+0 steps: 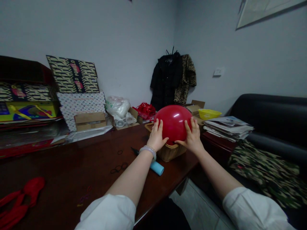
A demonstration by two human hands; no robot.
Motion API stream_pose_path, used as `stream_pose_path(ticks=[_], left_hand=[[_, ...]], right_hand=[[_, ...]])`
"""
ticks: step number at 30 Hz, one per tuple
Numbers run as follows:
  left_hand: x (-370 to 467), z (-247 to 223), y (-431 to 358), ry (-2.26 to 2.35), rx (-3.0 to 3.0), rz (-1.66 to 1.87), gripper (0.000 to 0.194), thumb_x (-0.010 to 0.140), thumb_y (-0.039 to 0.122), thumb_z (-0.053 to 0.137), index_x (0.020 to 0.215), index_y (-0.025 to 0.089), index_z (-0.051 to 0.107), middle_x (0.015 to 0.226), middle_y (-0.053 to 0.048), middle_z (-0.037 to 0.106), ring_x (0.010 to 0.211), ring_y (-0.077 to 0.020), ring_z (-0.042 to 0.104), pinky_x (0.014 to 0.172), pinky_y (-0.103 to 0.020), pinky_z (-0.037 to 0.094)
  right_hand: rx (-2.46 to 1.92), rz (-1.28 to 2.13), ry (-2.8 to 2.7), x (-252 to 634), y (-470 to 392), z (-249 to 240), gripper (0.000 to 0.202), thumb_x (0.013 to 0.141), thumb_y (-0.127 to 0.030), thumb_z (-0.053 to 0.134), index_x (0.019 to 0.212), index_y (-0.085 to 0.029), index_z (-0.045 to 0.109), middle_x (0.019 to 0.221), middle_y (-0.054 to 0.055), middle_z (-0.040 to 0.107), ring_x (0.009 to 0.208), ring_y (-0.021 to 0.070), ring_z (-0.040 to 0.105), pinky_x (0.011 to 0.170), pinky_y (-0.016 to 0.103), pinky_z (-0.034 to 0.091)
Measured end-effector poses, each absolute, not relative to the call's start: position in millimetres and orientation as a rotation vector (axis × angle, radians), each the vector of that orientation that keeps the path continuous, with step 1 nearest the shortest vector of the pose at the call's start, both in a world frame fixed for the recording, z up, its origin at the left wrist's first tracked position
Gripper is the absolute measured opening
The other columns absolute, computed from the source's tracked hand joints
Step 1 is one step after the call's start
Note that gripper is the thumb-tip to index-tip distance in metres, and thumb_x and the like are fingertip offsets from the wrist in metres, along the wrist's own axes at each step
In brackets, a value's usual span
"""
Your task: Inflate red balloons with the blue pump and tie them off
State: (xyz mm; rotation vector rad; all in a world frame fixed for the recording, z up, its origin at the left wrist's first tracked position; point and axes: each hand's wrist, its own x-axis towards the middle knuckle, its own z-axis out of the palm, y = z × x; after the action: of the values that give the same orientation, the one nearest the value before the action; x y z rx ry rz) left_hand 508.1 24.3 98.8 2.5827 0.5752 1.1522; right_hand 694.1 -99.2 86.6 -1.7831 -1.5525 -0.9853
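A round, inflated red balloon [173, 123] sits at the mouth of a woven basket [170, 153] on the table. My left hand [157, 136], with a pale bangle at its wrist, presses on the balloon's left side. On the opposite side my right hand [192, 137] presses too, so the two hands hold the balloon between them with fingers spread. Below my left wrist lies a light blue cylinder [157, 168]. The balloon hides most of the basket's inside. Uninflated red balloons [24, 199] lie at the table's near left.
Several dark rings [118, 167] and small coloured bits [83, 198] lie on the brown table [59, 172]. Boxes [82, 108] and plastic bags [118, 108] line the back. To the right are a yellow basket [209, 113], stacked papers [227, 126] and a black sofa [271, 118].
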Motion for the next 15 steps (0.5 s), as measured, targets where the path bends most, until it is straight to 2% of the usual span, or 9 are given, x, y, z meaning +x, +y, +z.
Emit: stream_pose_path(ticks=[6, 11, 15], left_hand=[[501, 96, 20, 0.636, 2.600, 1.147, 0.092, 0.074, 0.024, 0.066, 0.148, 0.018, 0.012, 0.155, -0.017, 0.011, 0.141, -0.0318, 0.013, 0.112, -0.051, 0.018], [492, 92, 16, 0.671, 2.645, 1.198, 0.088, 0.075, 0.025, 0.064, 0.147, 0.018, 0.014, 0.154, -0.017, 0.016, 0.142, -0.0286, 0.013, 0.113, -0.049, 0.014], [484, 86, 12, 0.718, 2.626, 1.292, 0.084, 0.077, 0.025, 0.061, 0.146, 0.015, 0.014, 0.153, -0.017, 0.020, 0.142, -0.0270, 0.012, 0.114, -0.050, 0.013]], right_hand=[[-1.800, -1.006, -1.539, 692, -102, 82, 0.114, 0.067, -0.053, 0.074, 0.149, -0.022, 0.001, 0.156, 0.015, -0.005, 0.141, 0.0392, 0.000, 0.105, 0.063, 0.021], [-1.769, -1.004, -1.537, 689, -103, 79, 0.111, 0.071, -0.056, 0.070, 0.149, -0.020, 0.001, 0.156, 0.016, -0.001, 0.141, 0.0372, 0.004, 0.106, 0.060, 0.021], [-1.752, -0.994, -1.511, 679, -102, 74, 0.102, 0.078, -0.054, 0.063, 0.149, -0.017, -0.001, 0.155, 0.017, 0.005, 0.141, 0.0356, 0.006, 0.107, 0.059, 0.021]])
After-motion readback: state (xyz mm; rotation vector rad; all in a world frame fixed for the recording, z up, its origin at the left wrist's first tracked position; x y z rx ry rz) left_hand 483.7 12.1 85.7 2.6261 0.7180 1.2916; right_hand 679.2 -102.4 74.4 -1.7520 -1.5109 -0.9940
